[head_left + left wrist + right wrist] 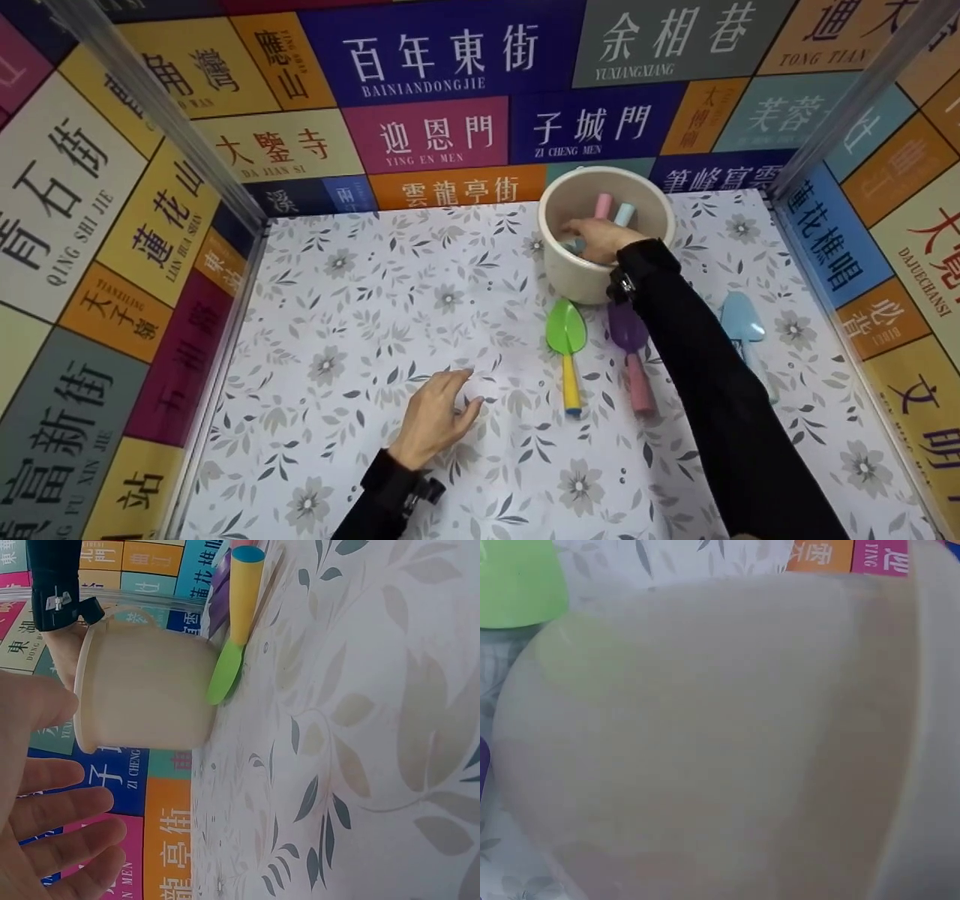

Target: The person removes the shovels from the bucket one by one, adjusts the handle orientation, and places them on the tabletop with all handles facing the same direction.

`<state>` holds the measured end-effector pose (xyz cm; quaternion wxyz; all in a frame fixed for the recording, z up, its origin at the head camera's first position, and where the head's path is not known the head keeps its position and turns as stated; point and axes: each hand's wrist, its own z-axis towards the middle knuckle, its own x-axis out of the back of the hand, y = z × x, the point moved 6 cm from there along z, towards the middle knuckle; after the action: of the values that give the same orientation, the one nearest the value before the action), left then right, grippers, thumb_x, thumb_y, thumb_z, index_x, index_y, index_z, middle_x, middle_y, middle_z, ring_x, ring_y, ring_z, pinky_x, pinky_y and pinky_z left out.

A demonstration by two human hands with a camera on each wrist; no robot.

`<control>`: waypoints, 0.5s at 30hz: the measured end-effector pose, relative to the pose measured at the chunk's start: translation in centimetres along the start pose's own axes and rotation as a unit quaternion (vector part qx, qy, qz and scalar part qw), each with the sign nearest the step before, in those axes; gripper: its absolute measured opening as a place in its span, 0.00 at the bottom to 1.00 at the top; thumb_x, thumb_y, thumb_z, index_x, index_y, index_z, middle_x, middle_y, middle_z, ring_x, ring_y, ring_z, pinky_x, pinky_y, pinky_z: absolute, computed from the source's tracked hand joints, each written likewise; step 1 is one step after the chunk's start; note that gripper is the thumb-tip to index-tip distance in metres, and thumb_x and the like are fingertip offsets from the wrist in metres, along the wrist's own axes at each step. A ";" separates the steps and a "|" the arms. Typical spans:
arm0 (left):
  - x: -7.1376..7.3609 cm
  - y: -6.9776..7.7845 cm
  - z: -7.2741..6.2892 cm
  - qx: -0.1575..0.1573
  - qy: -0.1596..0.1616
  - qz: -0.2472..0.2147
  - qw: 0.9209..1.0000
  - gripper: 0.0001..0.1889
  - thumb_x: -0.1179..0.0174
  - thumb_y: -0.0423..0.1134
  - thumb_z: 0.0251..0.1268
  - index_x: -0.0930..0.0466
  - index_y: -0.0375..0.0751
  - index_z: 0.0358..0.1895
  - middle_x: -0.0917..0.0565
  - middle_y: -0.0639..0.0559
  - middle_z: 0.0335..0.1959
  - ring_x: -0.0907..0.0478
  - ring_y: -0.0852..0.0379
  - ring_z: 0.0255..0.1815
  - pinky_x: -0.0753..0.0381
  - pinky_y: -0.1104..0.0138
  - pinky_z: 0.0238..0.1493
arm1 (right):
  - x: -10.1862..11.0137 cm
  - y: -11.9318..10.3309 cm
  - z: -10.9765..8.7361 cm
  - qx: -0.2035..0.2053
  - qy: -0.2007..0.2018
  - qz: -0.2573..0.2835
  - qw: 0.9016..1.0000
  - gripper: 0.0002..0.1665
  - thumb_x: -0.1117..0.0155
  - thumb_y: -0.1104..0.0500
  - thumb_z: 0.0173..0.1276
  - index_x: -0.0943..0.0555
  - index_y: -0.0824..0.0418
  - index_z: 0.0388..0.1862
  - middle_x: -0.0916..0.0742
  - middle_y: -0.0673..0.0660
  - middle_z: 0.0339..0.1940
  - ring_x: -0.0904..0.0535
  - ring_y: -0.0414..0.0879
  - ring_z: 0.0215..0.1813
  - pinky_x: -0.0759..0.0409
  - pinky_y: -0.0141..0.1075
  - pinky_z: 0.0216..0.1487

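My right hand reaches down into a cream bucket, its fingers by a blue-grey piece inside; whether they grip it I cannot tell. A pink handle and a pale blue handle stick up within the bucket. In the right wrist view the bucket's wall hides that hand. My left hand hovers over the tabletop, fingers relaxed and holding nothing. Before the bucket lie a green toy trowel with a yellow handle and a purple trowel with a pink handle.
A light blue trowel lies right of my right forearm, which partly covers it. The table has a leaf-and-flower cover. Panels printed with Chinese place names stand at the back and both sides, with clear edging at the corners.
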<state>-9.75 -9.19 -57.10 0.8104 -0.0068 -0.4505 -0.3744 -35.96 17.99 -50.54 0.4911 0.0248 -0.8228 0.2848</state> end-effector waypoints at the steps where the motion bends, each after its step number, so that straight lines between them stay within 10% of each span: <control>1: 0.0 0.0 0.0 0.001 0.000 0.000 1.000 0.23 0.25 0.41 0.58 0.15 0.33 0.54 0.11 0.44 0.46 0.14 0.47 0.46 0.13 0.59 0.48 | -0.1 0.1 0.1 -0.003 -0.006 0.004 1.000 0.43 0.40 0.70 0.62 0.34 0.67 0.79 0.25 0.75 0.72 0.28 0.71 0.71 0.31 0.57 0.73; 15: -0.4 -0.4 -0.4 0.008 -0.001 -0.002 1.000 0.23 0.25 0.39 0.56 0.15 0.32 0.54 0.11 0.43 0.45 0.14 0.47 0.44 0.13 0.59 0.45 | -1.0 0.6 1.1 0.016 -0.020 0.024 0.999 0.31 0.42 0.68 0.70 0.27 0.68 0.73 0.20 0.76 0.65 0.23 0.69 0.66 0.27 0.57 0.69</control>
<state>-9.85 -9.38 -57.71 0.8093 0.0006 -0.4542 -0.3725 -36.49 17.76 -52.04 0.4672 0.0187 -0.8281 0.3092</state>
